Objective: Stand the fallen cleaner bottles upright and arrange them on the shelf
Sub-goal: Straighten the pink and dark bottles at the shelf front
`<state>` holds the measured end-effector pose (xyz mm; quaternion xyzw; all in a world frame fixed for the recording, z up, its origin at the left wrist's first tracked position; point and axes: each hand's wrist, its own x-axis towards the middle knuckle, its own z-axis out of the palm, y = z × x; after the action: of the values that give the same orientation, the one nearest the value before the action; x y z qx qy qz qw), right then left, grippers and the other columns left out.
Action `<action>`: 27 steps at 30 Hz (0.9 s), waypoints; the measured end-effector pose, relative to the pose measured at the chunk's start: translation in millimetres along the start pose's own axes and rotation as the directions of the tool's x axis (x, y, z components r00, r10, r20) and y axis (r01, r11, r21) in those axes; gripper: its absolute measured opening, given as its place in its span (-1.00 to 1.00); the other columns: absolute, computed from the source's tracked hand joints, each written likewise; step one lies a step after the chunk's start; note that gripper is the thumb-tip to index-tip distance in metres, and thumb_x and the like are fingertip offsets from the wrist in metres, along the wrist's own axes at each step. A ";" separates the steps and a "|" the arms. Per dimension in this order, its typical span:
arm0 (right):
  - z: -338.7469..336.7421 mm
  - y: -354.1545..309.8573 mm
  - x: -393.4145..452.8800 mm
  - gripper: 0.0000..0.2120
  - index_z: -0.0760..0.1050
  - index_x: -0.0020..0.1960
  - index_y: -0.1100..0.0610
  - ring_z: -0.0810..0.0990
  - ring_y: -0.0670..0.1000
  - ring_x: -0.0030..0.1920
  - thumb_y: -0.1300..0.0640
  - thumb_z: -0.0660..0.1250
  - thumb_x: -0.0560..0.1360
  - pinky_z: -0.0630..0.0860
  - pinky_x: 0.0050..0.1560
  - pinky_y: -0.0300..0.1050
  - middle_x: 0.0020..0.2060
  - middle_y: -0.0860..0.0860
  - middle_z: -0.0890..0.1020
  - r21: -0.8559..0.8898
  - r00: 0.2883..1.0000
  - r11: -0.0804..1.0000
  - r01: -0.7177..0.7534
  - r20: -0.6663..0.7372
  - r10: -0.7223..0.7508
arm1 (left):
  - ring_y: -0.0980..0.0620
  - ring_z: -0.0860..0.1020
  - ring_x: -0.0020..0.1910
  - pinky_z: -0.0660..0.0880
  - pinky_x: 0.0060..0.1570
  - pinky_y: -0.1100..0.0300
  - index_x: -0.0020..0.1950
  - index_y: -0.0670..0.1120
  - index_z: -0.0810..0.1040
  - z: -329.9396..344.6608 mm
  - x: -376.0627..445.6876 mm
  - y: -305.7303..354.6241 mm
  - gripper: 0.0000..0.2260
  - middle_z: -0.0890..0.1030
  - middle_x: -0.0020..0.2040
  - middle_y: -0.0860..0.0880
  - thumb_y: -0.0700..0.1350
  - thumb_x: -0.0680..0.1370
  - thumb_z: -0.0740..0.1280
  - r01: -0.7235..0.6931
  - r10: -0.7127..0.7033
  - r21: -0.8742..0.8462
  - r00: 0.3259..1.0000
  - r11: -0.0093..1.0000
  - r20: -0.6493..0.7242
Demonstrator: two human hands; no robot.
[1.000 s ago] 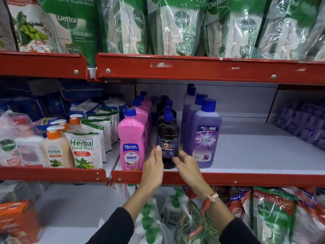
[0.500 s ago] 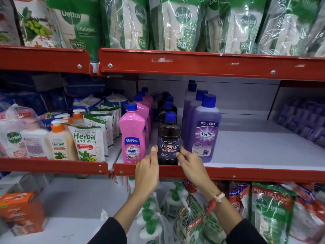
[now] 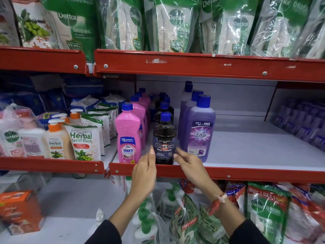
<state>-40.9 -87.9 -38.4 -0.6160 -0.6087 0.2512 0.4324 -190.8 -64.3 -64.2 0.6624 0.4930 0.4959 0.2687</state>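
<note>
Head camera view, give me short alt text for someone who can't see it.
Two hands, left hand and right hand, flank an upright dark Bactin floor cleaner bottle at the front edge of a red-edged shelf. It stands between a pink Shakti bottle and a purple Bactin bottle, each fronting a row.

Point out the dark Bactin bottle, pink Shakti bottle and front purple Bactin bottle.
dark brown Bactin floor cleaner bottle (image 3: 164,147): head view, on its label.
pink plastic Shakti bottle (image 3: 128,134): head view, mid body.
front purple Bactin floor cleaner bottle (image 3: 200,134): head view, on its label.
</note>
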 end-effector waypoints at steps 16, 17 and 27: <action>-80.5 56.6 22.2 -0.32 0.23 0.48 0.07 0.34 0.05 0.44 -0.30 0.11 0.50 0.25 0.47 0.12 0.47 0.03 0.32 0.264 0.966 0.951 -0.162 -0.157 0.208 | 0.02 0.03 0.54 -0.02 0.46 0.12 0.53 -0.06 -0.08 97.6 7.6 60.2 -0.36 0.04 0.57 -0.05 0.26 0.55 -0.09 0.064 -0.053 -0.047 0.979 0.997 0.195; -79.7 56.9 22.7 -0.26 0.27 0.47 0.03 0.33 0.02 0.45 -0.39 0.08 0.44 0.23 0.48 0.10 0.47 0.00 0.33 0.259 0.973 0.954 -0.155 -0.126 0.192 | 0.01 0.02 0.54 -0.03 0.46 0.10 0.53 -0.05 -0.08 100.4 10.6 63.2 -0.34 0.04 0.57 -0.05 0.28 0.54 -0.11 0.092 -0.081 -0.046 0.976 0.995 0.200; -84.5 48.7 1.8 -0.34 0.33 0.42 -0.09 0.29 -0.03 0.46 -0.40 -0.04 0.46 0.20 0.48 -0.01 0.47 -0.06 0.31 0.064 0.997 0.995 -0.075 -0.019 0.077 | -0.09 0.29 0.45 0.21 0.39 0.03 0.52 0.05 0.07 92.2 3.2 67.3 -0.40 0.32 0.48 -0.06 0.29 0.54 -0.16 0.068 -0.081 0.077 0.978 0.995 0.195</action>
<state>55.9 -99.7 -36.6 -0.6274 -0.5718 0.2799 0.4483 -79.8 -74.0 -39.6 0.6984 0.5054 0.3998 0.3114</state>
